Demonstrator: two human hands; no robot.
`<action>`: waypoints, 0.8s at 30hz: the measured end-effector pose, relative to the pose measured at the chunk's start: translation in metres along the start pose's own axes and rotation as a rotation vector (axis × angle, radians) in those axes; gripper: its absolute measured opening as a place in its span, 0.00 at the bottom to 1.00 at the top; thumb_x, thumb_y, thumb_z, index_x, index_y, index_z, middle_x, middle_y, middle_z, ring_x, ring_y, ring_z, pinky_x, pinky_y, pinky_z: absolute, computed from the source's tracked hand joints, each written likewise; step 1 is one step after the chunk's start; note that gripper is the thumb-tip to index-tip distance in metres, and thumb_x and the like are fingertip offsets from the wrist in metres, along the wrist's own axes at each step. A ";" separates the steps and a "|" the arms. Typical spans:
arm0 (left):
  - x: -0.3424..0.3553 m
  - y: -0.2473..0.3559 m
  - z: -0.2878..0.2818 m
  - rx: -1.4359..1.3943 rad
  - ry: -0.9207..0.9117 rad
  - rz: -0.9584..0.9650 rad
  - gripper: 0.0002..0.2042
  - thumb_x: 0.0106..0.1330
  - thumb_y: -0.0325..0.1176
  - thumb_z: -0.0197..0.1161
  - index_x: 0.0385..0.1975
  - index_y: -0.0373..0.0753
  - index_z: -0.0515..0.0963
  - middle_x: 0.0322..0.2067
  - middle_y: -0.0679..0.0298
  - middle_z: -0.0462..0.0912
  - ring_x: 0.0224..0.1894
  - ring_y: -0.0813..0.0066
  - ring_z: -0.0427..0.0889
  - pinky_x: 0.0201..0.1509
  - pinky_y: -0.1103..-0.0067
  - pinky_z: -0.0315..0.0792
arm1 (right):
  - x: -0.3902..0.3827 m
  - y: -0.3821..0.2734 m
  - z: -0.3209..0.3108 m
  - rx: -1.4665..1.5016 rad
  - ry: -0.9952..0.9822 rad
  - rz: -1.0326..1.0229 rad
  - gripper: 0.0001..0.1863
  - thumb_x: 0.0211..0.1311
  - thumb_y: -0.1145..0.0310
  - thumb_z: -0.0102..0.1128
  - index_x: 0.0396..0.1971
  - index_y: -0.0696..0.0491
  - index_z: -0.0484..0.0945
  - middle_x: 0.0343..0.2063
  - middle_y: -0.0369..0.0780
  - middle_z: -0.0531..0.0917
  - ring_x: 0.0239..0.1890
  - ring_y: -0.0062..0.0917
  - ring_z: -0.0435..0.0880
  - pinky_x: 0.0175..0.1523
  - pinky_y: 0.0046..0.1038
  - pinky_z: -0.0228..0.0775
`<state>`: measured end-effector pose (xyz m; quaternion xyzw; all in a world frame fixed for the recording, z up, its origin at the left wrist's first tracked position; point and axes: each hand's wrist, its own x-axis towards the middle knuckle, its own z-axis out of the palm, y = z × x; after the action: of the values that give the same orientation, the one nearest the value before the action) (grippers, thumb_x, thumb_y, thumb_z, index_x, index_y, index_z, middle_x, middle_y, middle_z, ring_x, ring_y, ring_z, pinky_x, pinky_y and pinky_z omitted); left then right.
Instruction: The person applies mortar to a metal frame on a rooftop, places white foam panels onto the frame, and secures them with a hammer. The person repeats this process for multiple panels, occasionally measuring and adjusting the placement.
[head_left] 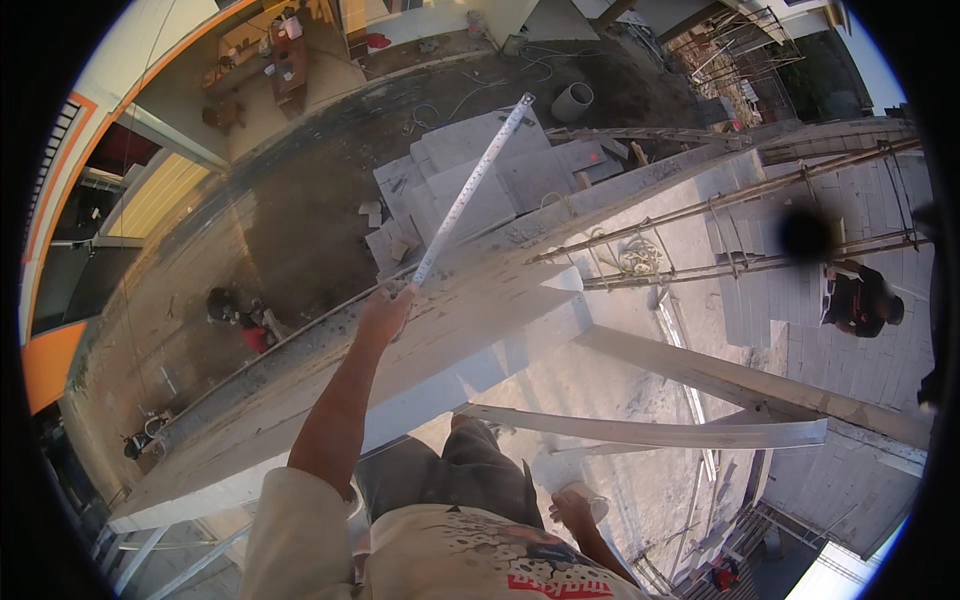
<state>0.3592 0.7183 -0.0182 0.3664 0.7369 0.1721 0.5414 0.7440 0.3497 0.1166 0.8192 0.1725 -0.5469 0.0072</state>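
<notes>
My left hand (pixel 383 312) is closed on the near end of a long, straight metal ruler (pixel 470 190) with marks along its length. The ruler slants away up to the right, and its far tip shows a small hole. Under my left arm runs a broad, pale concrete ledge (pixel 300 420), its top smeared with grey. My right hand (pixel 572 508) hangs low beside my right hip, next to a pale round thing (pixel 598 503). Its fingers are small and partly hidden, so whether they grip anything cannot be told.
A drop lies past the ledge, down to ground with stacked grey slabs (pixel 460 165) and a concrete pipe (pixel 572 101). At right are tied rebar cages (pixel 720 215), a timber beam (pixel 740 375) and a pale metal strip (pixel 650 430). A person (pixel 862 302) in dark clothes is far right.
</notes>
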 end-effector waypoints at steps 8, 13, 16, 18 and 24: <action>-0.158 -0.045 -0.108 -0.063 -0.018 0.010 0.24 0.59 0.54 0.63 0.29 0.34 0.81 0.18 0.60 0.77 0.24 0.68 0.77 0.30 0.70 0.69 | -0.045 -0.061 0.061 -0.661 0.030 -0.461 0.17 0.61 0.62 0.57 0.40 0.62 0.78 0.28 0.47 0.84 0.31 0.31 0.86 0.35 0.30 0.76; -0.286 -0.100 -0.153 -0.141 0.010 0.114 0.23 0.59 0.54 0.60 0.39 0.38 0.83 0.31 0.50 0.84 0.38 0.56 0.83 0.44 0.65 0.74 | -0.093 -0.192 0.097 -0.384 0.004 -1.099 0.23 0.58 0.66 0.61 0.52 0.60 0.73 0.39 0.50 0.82 0.38 0.39 0.83 0.46 0.35 0.74; -0.358 -0.151 -0.163 0.078 0.227 0.027 0.21 0.59 0.52 0.59 0.40 0.41 0.84 0.34 0.51 0.84 0.41 0.55 0.83 0.47 0.65 0.74 | -0.133 -0.291 0.117 -0.504 0.387 -1.700 0.37 0.59 0.77 0.54 0.68 0.59 0.51 0.64 0.56 0.58 0.60 0.50 0.66 0.59 0.42 0.68; -0.413 -0.191 -0.159 0.044 0.248 -0.006 0.20 0.59 0.51 0.58 0.40 0.42 0.84 0.36 0.52 0.84 0.42 0.54 0.83 0.48 0.64 0.75 | -0.161 -0.335 0.134 -0.667 0.478 -1.891 0.42 0.54 0.79 0.56 0.70 0.57 0.49 0.67 0.58 0.54 0.67 0.55 0.56 0.71 0.46 0.54; -0.586 -0.295 -0.036 -0.167 0.663 -0.284 0.22 0.59 0.54 0.60 0.40 0.42 0.84 0.35 0.54 0.86 0.40 0.55 0.84 0.43 0.64 0.75 | -0.179 -0.274 0.237 -1.198 -0.256 -2.322 0.38 0.53 0.80 0.58 0.67 0.54 0.59 0.63 0.59 0.59 0.65 0.54 0.61 0.67 0.44 0.58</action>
<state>0.3071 0.0998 0.1965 0.1397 0.8992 0.2640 0.3198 0.3909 0.5110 0.2306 0.0070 0.9852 -0.1470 -0.0879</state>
